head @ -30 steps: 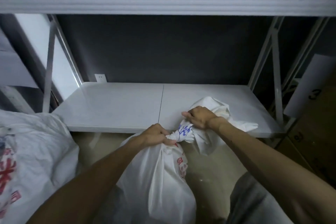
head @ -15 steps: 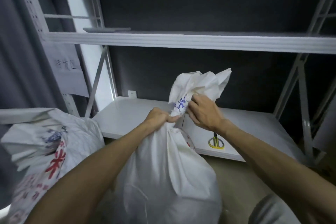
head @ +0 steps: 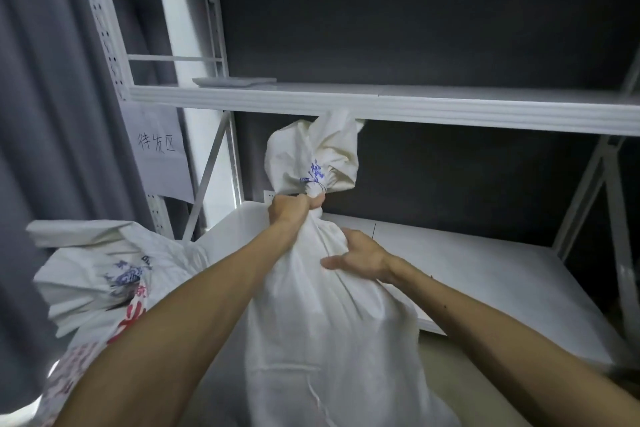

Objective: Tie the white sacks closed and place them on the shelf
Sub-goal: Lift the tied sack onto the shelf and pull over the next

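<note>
A white metal shelving rack [head: 381,104] stands against a dark wall, with a grey curtain hanging at its left side. Its lower shelf [head: 485,274] shows bare board from the left front corner across to the right edge; nothing rests on it.

In front of that shelf's front edge, the white sack [head: 329,322] is held upright, its neck [head: 313,189] cinched, apparently with a dark tie, and the loose top flaring above. A second sack [head: 100,281] slumps left of the shelf's left front corner, mouth seemingly still open.

The left hand [head: 291,210] is clenched tight around the neck; the right hand [head: 360,255] lies flat and spread on the sack's shoulder, gripping nothing.

So tying looks done on this one; shelving it remains, then the other sack.
</note>
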Tool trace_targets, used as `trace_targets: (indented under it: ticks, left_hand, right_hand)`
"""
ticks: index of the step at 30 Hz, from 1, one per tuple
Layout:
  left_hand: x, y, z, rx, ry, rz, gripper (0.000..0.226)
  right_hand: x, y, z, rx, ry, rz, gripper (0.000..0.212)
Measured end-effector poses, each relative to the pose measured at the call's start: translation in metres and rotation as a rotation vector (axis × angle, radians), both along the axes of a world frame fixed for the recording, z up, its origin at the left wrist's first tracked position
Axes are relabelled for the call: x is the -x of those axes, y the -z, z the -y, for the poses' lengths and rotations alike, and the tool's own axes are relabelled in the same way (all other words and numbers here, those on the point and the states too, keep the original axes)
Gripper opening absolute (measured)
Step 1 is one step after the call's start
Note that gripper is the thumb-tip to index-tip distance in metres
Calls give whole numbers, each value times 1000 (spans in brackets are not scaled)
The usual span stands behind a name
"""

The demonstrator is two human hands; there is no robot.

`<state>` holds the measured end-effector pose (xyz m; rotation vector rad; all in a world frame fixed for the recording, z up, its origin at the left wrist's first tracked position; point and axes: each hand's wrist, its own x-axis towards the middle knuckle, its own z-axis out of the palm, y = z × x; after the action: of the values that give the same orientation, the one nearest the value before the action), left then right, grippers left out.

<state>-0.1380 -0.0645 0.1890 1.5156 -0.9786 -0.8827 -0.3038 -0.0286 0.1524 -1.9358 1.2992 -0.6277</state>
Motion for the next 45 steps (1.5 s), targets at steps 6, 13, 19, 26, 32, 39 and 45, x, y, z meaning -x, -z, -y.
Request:
trace_targets:
  ticks: [6, 13, 19, 26, 32, 39, 45]
  left_hand:
    - [-17, -14, 28, -41, 55, 45, 78]
    - [-67, -49, 33, -23, 125, 196, 80]
    - [-134, -36, 4, -218, 356, 290, 67]
    - [-145, -11, 23, -70, 217, 475, 64]
    - [-148, -24, 78, -20, 100, 472, 57]
    - [-140, -57, 125, 155, -69, 499, 54]
    - [-129, -30, 154, 231, -154, 488, 36]
  right_hand:
    - [-24, -11, 31, 119, 268, 120, 17]
    - [-60, -54, 68, 221, 309, 209, 7]
    - [-81, -67, 100, 228, 325, 250, 7]
    - [-98, -62, 134, 242, 380, 352, 3]
    - [-102, -75, 181, 274, 399, 434, 10]
    - [-108, -95, 224, 350, 414, 622, 4]
    - [-99, -70, 254, 418, 427, 272, 11]
